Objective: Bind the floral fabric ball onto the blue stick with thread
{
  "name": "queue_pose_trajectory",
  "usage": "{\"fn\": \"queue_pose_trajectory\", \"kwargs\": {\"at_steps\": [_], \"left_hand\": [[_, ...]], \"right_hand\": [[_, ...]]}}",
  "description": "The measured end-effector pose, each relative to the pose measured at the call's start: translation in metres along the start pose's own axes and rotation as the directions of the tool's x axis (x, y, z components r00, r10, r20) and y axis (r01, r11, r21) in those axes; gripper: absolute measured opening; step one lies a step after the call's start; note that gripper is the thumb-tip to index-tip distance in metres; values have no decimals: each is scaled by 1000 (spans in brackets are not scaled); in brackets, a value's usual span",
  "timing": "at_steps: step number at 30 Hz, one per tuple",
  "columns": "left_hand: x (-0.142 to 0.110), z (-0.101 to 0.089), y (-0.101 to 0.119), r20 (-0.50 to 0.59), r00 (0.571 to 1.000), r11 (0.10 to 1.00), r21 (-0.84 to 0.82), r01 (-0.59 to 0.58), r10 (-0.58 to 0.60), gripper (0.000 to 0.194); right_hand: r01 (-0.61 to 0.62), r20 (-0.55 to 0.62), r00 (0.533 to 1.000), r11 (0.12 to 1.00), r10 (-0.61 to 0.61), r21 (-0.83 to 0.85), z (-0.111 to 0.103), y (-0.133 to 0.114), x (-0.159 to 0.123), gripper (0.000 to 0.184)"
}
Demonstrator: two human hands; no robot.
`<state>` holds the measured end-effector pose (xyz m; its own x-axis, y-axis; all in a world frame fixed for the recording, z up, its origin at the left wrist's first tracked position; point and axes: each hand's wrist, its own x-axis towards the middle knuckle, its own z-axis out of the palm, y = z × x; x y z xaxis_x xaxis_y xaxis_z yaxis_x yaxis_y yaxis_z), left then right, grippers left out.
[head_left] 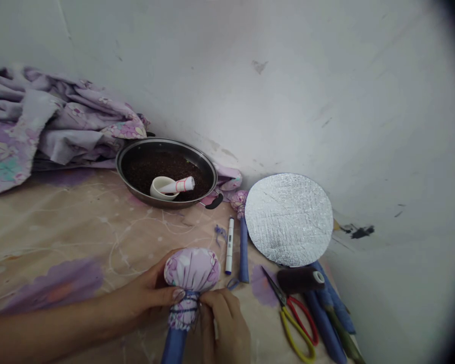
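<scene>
hands [157, 287] pinch the cloth-headed stick [183, 309] between them, 1 on each side, below its padded top.

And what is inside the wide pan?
The pan holds dark crumbly material and a pale cup with a white roll leaning in it. The pan's bottom and whatever lies under the cup are hidden.

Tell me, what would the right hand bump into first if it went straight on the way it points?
Most likely the cloth-headed stick: the right hand points at it where it is tied, and looks very close, perhaps touching; depth is unclear.
</scene>
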<state>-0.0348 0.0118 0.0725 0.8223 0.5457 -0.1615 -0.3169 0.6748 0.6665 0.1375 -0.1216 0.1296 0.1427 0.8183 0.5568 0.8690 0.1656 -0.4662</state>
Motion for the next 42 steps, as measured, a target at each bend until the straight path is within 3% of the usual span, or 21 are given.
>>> {"fn": "queue_pose_trajectory", "kwargs": {"at_steps": [4, 10, 15, 20, 25, 29, 34, 42], "left_hand": [[-2, 6, 6, 1, 1000, 1000, -26, -7, 7, 70], [-4, 3, 6, -2, 1000, 1000, 10, 6, -6, 75], [-2, -12, -9, -16, 1000, 1000, -4, -12, 11, 89], [-1, -21, -19, -22, 1000, 999, -50, -14, 13, 87], [0, -19, -17, 34, 999, 997, -66, -34, 36, 74], [3, -26, -27, 63, 996, 994, -83, -65, 70, 79], [8, -32, -36, 17, 995, 993, -74, -92, 94, 79], [-1, -23, -25, -71, 996, 997, 51, -51, 55, 96]], "right_hand": [[-74, -26, 997, 991, 77, 111, 11, 5, -4, 29], [-175, -26, 982, 958, 186, 229, 20, 9, -6, 27], [-87, -6, 996, 974, 91, 211, 7, 9, 1, 30], [-36, 26, 999, 986, 32, 163, 0, 14, 1, 37], [-41, 0, 999, 987, 41, 154, 13, 21, -7, 35], [-67, -47, 996, 986, 75, 151, 26, 23, -12, 32], [-92, -70, 992, 977, 107, 192, 32, 23, -13, 29], [-110, -80, 988, 973, 129, 204, 34, 21, -14, 28]]}}
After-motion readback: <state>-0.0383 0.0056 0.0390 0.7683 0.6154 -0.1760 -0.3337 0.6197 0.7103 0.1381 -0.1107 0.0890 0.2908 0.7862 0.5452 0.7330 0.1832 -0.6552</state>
